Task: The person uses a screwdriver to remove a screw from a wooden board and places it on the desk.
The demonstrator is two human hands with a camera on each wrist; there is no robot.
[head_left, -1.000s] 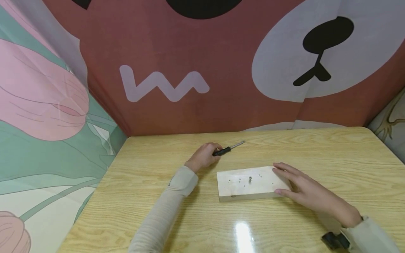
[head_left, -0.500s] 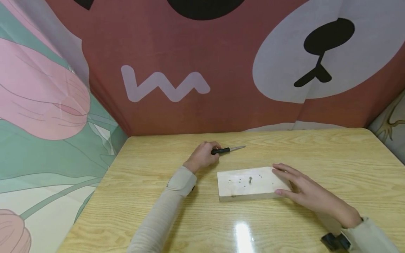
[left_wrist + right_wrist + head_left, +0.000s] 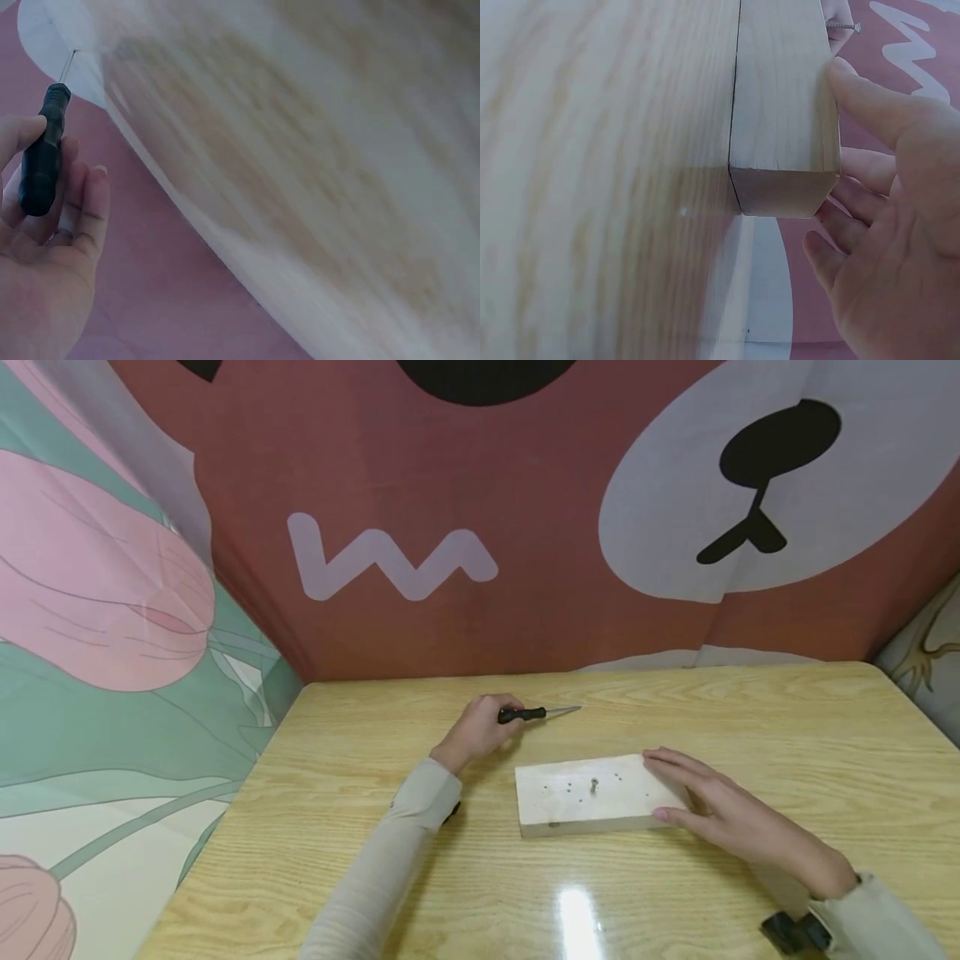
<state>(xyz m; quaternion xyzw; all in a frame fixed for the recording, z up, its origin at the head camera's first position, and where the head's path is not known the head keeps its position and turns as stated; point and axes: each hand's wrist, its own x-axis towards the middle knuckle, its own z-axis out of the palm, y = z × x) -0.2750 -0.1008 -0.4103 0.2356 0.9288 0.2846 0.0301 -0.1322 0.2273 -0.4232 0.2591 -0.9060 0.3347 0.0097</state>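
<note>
Seemed, by my judgement, to be at a preparing step: steadied the wooden block on the table and had the black screwdriver in grip, not yet set to the screw. Could see that screw standing near the middle of the block's top face, with part of its shank exposed. For the following move, probably needed to bring the tool's tip toward six o'clock, to turn the shaft from nearly flat to pointing downward, and to seat it in the screw head without pushing the block aside. Could not tell the form of that head.

Held the tool at about eleven o'clock of the block, near the far edge but apart from it, and pointed the shaft to about three o'clock. Pinched the handle between thumb and bent fingers of the left hand, reaching in with the left sleeve from about seven o'clock. Placed the right hand at three o'clock of the block, around its short end: laid the thumb at the near edge and the fingers, slightly bent and somewhat spread, at the far corner. Came with the right sleeve from about four o'clock; could not tell how firmly pressed
</note>
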